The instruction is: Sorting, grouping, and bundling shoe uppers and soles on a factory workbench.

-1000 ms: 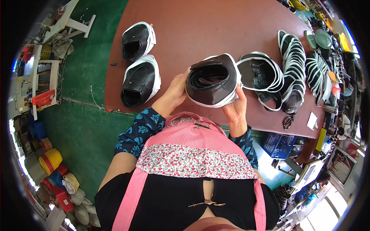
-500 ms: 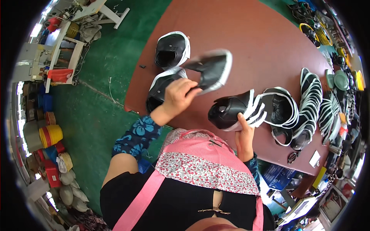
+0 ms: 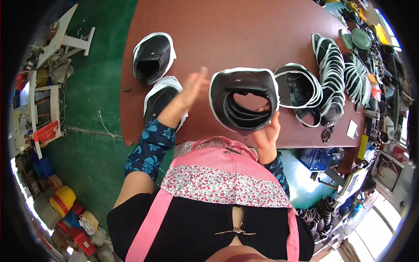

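Left of centre, no longer pinching an upper with left hand [image 3: 190,91], now empty; at centre, holding nested black uppers [image 3: 253,80], presumably one fewer, in right hand [image 3: 266,135].

Green floor [image 3: 94,161], reddish-brown table [image 3: 248,35], white-legged bench [image 3: 76,42] upper left, bright window [image 3: 370,231] lower right

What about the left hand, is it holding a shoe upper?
No, the blurred left hand is empty, while the right hand holds the stacked uppers.
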